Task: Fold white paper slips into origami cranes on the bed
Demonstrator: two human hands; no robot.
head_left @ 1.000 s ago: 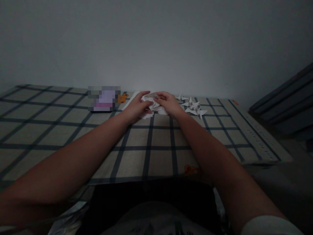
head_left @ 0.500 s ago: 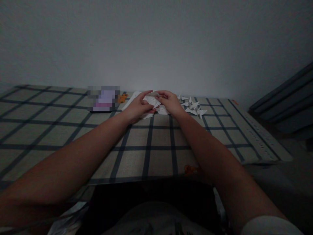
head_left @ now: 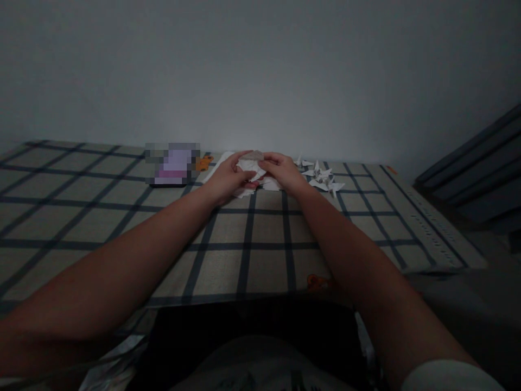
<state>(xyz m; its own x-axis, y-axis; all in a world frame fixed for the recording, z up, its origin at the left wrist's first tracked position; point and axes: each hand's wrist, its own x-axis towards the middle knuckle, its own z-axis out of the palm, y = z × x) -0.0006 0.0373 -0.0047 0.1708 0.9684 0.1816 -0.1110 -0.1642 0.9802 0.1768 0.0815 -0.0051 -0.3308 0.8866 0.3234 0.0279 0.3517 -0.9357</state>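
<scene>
Two hands fold white paper at the far edge of a checked cloth.

Beyond a plaid tablecloth [head_left: 252, 239], the left hand [head_left: 228, 179] and right hand [head_left: 283, 171] together pinch a creased, half-folded white paper piece [head_left: 253, 163]; finished paper cranes [head_left: 321, 178] lie just right. No writing is legible.

Over the last second the left hand [head_left: 228, 179] has curled its thumb and forefinger up onto the folded white paper [head_left: 251, 163], meeting the right hand [head_left: 281, 169] at its 12 o'clock edge, where a flap now stands raised between the fingertips.
</scene>
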